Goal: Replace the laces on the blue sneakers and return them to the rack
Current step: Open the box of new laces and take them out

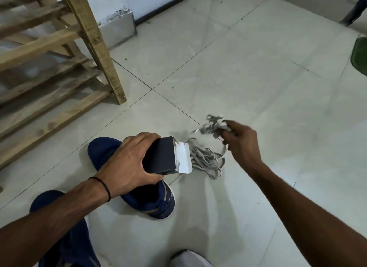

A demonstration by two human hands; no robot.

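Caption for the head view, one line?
Left hand holds a dark box over a blue sneaker; right hand pinches grey laces beside it.

- one wide cam on my head, tilted forward and down at the floor (258, 78)
- close in, floor right under me; rack (90, 38) sits far left

Both arms reach forward and down; both hands hold something.
Left hand (127, 161): palm down, fingers and thumb wrapped round a dark box (160, 157); thin wrist band (103, 185). Right hand (242, 141): farther out and to the right, slightly blurred, fingertips pinching grey laces (212, 126); forearm enters from the near right.
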